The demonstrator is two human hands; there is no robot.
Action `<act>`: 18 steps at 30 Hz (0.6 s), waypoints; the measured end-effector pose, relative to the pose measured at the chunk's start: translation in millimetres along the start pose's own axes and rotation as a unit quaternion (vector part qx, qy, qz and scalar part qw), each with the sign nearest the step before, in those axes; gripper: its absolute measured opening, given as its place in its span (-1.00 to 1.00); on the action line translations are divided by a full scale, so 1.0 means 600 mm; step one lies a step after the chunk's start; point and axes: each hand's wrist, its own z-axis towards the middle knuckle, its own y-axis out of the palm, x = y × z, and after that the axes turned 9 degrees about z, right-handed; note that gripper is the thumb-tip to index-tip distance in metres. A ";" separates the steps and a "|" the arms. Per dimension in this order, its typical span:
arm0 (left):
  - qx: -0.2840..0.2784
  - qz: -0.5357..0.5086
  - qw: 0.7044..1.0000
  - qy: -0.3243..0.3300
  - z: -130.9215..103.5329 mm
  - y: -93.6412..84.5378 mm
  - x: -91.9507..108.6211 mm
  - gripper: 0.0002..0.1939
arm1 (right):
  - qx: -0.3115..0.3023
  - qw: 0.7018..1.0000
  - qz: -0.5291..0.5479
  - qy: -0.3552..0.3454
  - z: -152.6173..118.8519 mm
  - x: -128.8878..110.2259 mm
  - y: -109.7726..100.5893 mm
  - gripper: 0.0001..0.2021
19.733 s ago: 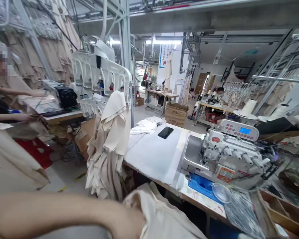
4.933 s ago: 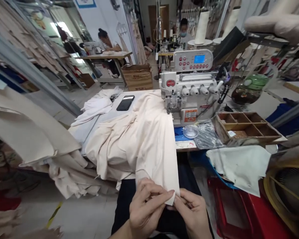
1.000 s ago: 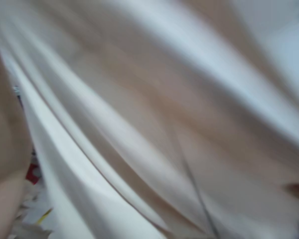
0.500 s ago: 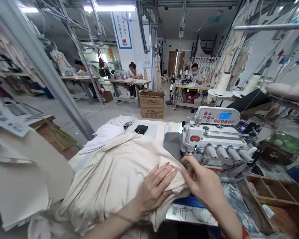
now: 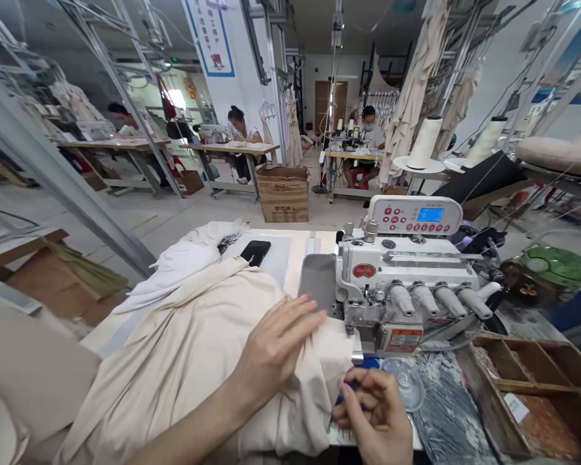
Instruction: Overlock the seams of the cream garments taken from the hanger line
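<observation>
Cream fabric (image 5: pixel 198 336) lies in a large, folded heap across the table, its right edge at the foot of the white sewing machine (image 5: pixel 411 268). My left hand (image 5: pixel 278 342) rests on top of the cloth, left of the machine, fingers stretched out. Below the machine's front edge is my right hand (image 5: pixel 375 410), its fingers curled and pinched at the fabric's right edge. Something small and dark blue shows between those fingers; I cannot make out what it is.
A black phone (image 5: pixel 255 252) lies behind the heap. At the right are a clear round dish (image 5: pixel 407 385) and a wooden compartment box (image 5: pixel 506 386). Thread cones (image 5: pixel 425 143) stand behind the machine. Several people sit at tables farther back.
My right hand has moved down from beside the needle area to the cloth's lower right edge. My left hand has shifted up and left. The view has turned slightly.
</observation>
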 end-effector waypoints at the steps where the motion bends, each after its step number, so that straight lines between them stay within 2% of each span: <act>1: -0.002 -0.029 0.999 0.022 0.000 -0.001 -0.002 -0.66 | 0.004 1.000 0.014 0.000 0.002 -0.003 0.000 -0.68; 4: -0.024 -0.103 0.992 0.063 0.006 -0.008 0.000 -0.65 | 0.030 0.998 0.026 -0.047 0.003 -0.010 0.005 -0.70; 6: -0.062 -0.123 0.990 0.025 0.012 -0.015 0.010 -0.69 | 0.030 0.996 0.024 -0.079 0.000 -0.011 0.005 -0.77; 8: -0.082 -0.119 0.989 -0.023 0.016 -0.021 0.022 -0.82 | 0.046 0.985 0.011 -0.166 -0.003 -0.010 -0.002 -0.81; 10: -0.053 -0.096 0.993 -0.039 0.016 -0.024 0.032 -0.88 | 0.065 0.955 -0.033 -0.287 -0.009 -0.008 -0.013 -0.79; 11: -0.026 -0.089 0.995 -0.026 0.016 -0.025 0.034 -0.90 | 0.058 0.936 -0.065 -0.340 -0.013 -0.007 -0.017 -0.77; 12: 0.001 -0.089 0.996 -0.008 0.016 -0.026 0.035 -0.90 | 0.043 0.922 -0.099 -0.373 -0.019 -0.004 -0.019 -0.77; 13: 0.020 -0.098 0.995 0.011 0.018 -0.026 0.035 -0.87 | 0.024 0.919 -0.125 -0.372 -0.027 0.000 -0.019 -0.78; 14: 0.027 -0.115 0.993 0.029 0.020 -0.026 0.033 -0.85 | 0.002 0.932 -0.135 -0.338 -0.036 0.005 -0.015 -0.80; 15: 0.023 -0.139 0.989 0.043 0.024 -0.025 0.030 -0.86 | -0.020 0.953 -0.123 -0.274 -0.046 0.011 -0.009 -0.81; 17: -0.008 -0.200 0.979 0.031 0.034 -0.020 0.024 -0.90 | -0.068 0.993 -0.056 -0.076 -0.064 0.024 0.005 -0.64; 18: -0.032 -0.228 0.973 0.011 0.039 -0.015 0.021 -0.91 | -0.092 0.995 -0.016 0.028 -0.070 0.028 0.011 -0.50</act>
